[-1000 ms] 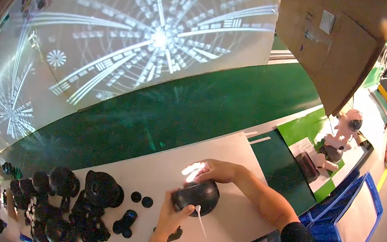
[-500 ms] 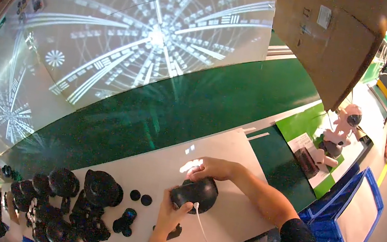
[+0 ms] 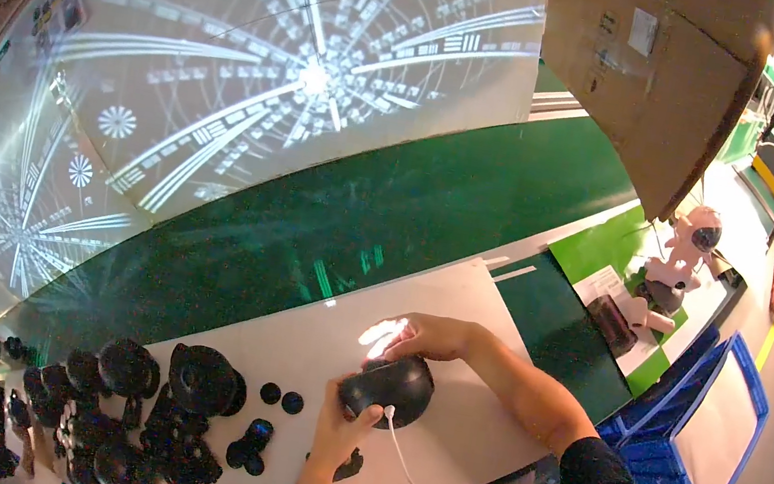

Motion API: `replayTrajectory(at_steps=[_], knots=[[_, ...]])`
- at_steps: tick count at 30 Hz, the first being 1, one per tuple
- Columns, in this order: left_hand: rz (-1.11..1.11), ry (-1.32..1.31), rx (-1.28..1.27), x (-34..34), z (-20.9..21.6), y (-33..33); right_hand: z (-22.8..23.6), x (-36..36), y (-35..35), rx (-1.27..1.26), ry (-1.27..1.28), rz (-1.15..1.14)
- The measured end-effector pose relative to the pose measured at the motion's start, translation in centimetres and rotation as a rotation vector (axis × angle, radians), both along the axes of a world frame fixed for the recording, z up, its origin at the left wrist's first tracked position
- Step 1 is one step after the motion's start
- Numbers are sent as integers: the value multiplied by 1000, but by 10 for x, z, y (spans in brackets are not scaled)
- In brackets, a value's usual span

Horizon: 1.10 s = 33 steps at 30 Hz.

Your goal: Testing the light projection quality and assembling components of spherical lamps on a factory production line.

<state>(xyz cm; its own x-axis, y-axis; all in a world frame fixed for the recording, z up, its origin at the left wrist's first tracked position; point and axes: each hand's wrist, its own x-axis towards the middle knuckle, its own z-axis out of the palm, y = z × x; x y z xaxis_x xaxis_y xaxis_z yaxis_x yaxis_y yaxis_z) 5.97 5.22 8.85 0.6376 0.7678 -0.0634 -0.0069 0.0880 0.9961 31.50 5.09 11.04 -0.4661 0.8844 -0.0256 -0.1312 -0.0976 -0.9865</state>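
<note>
A black, rounded projector (image 3: 402,391) is held between my two hands above the white worktop, and bright light comes from its far side. My left hand (image 3: 348,425) grips its near left side, thumb on the casing. Around the far, lit end curl the fingers of my right hand (image 3: 428,336); the glare partly washes them out. A white cable (image 3: 400,459) plugs into the near face and runs down toward me. Just left of my left hand lie small black discs (image 3: 292,402) and a black part with round ends (image 3: 250,445).
Many black rounded housings (image 3: 203,380) crowd the left of the white worktop (image 3: 469,427). Light patterns fall on the pale board (image 3: 460,102) beyond the green surface (image 3: 475,195). A cardboard sheet (image 3: 654,92), a white astronaut-like figure (image 3: 689,250) and a blue crate (image 3: 711,435) stand to the right.
The projected pattern has shifted, with a second small pinwheel shape now showing at the left. My hands and the projector have barely moved.
</note>
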Motion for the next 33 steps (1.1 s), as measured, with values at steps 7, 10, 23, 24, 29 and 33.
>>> replayTrajectory(at_steps=[7,10,23,24,29,33], knots=[[1,-40,-16,4,-3,-5,-12,3,2,-24,-121,-27],[-10,-17,55,4,-22,-1,-19,5,0,-39,30,-12],[-16,-147,-113,11,-26,-3,-48,4,8,-84,80,-48],[-23,-152,-83,13,-29,-2,-49,5,9,-81,78,-38],[-9,-118,-79,20,-31,-6,-37,13,4,-150,13,3],[-21,-134,-72,20,-33,-5,-43,15,2,-94,67,-10]])
